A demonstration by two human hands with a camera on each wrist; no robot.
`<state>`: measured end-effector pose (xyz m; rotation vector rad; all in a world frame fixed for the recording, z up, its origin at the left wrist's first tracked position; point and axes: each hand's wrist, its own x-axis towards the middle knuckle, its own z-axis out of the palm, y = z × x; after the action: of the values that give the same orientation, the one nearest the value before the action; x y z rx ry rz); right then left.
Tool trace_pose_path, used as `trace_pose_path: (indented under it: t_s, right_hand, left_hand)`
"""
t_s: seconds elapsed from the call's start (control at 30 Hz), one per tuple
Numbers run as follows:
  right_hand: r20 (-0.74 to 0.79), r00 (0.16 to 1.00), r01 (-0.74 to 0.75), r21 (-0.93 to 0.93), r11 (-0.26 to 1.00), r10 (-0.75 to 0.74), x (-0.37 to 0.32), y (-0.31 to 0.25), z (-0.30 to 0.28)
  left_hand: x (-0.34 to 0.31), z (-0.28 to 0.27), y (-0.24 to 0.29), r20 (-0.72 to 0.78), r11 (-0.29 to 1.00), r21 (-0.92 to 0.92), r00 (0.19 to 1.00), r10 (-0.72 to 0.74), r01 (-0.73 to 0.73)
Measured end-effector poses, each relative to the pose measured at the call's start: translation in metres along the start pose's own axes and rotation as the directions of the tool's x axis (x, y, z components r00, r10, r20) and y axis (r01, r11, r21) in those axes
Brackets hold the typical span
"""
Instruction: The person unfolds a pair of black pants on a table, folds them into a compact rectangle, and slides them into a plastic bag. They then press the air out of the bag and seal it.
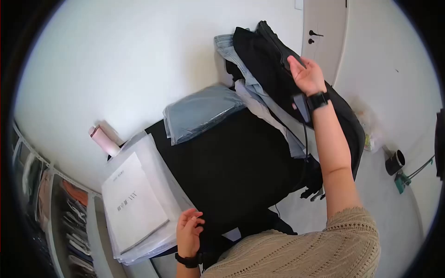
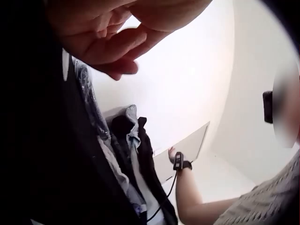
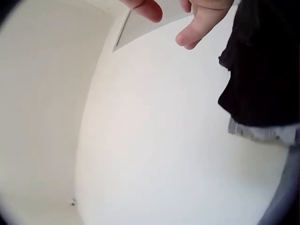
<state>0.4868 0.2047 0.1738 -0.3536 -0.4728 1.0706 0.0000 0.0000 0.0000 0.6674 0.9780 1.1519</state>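
In the head view the right hand [image 1: 308, 76] is raised over a pile of black clothing [image 1: 264, 60], fingers apart and holding nothing; whether it touches the cloth I cannot tell. Its fingers also show at the top of the right wrist view, beside black cloth [image 3: 267, 70]. The left hand [image 1: 189, 231], fingers loosely bent and empty, is at the near right corner of a stack of clear plastic bags [image 1: 174, 199] with a white printed sheet [image 1: 134, 204] on it. Light blue denim [image 1: 250, 78] lies beside the black clothing.
A folded blue-grey garment in clear plastic [image 1: 199, 113] lies at the back of the black surface [image 1: 222, 162]. A pink bottle [image 1: 104, 141] stands by the wall. Shelves with clothes [image 1: 76, 222] are at the left, a door [image 1: 324, 23] at the back right, a black bin [image 1: 395, 162] on the floor.
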Motion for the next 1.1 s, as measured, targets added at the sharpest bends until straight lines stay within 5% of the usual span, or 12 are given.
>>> trace_pose_path:
  t_s: [0.1,0.17,0.23,0.3,0.43,0.5,0.63,0.7,0.73,0.87,0.9,1.1]
  right_hand:
    - [-0.018,0.999,0.030,-0.039,0.999,-0.031,0.050,0.001,0.003]
    - [-0.169,0.959,0.169,-0.300,0.939,-0.227,0.075,0.007,0.013]
    - [-0.178,0.959,0.180,-0.225,0.958,-0.222,0.101,0.012,0.010]
    - [-0.269,0.904,0.049,-0.706,0.706,-0.332,0.152,0.034,-0.039]
    - [-0.333,0.798,-0.083,-0.886,0.456,-0.502,0.154,0.055,-0.062]
    - [0.022,0.737,-0.101,-0.985,-0.142,-0.676,0.158,0.054,-0.075]
    - [-0.151,0.759,-0.305,-0.942,-0.141,-0.634,0.172,0.026,-0.081]
    - [-0.052,0.814,-0.060,-0.998,0.005,-0.578,0.173,0.009,-0.092]
    - [-0.144,0.843,0.098,-0.906,0.411,-0.519,0.156,-0.001,-0.086]
    - [-0.207,0.885,0.313,-0.395,0.864,-0.416,0.106,-0.061,-0.080]
    - [-0.323,0.860,0.333,-0.230,0.914,-0.395,0.094,-0.078,-0.080]
    - [0.034,0.852,0.522,0.017,0.853,-0.522,-0.009,-0.136,-0.006]
  left_hand:
    - [0.000,-0.013,-0.015,-0.010,0.986,0.059,0.987,0.157,-0.157]
    - [0.001,-0.004,-0.025,-0.052,0.970,0.165,0.980,0.190,-0.179]
    - [0.005,0.003,-0.022,-0.059,0.967,0.142,0.973,0.222,-0.212]
    - [-0.002,-0.002,-0.028,-0.079,0.954,0.230,0.973,0.216,-0.193]
    - [-0.005,-0.005,-0.039,-0.045,0.922,0.308,0.965,0.259,-0.233]
    - [-0.007,-0.004,-0.038,-0.042,0.915,0.318,0.960,0.276,-0.249]
    - [-0.007,-0.007,-0.040,-0.031,0.920,0.274,0.954,0.299,-0.280]
    - [-0.007,-0.008,-0.041,-0.017,0.922,0.261,0.953,0.301,-0.286]
    - [-0.008,-0.008,-0.040,-0.003,0.911,0.295,0.953,0.304,-0.289]
    - [-0.009,-0.010,-0.040,0.042,0.889,0.340,0.949,0.313,-0.308]
    - [-0.008,-0.010,-0.040,0.046,0.892,0.331,0.950,0.309,-0.307]
    - [-0.006,-0.014,-0.044,0.064,0.895,0.320,0.949,0.308,-0.312]
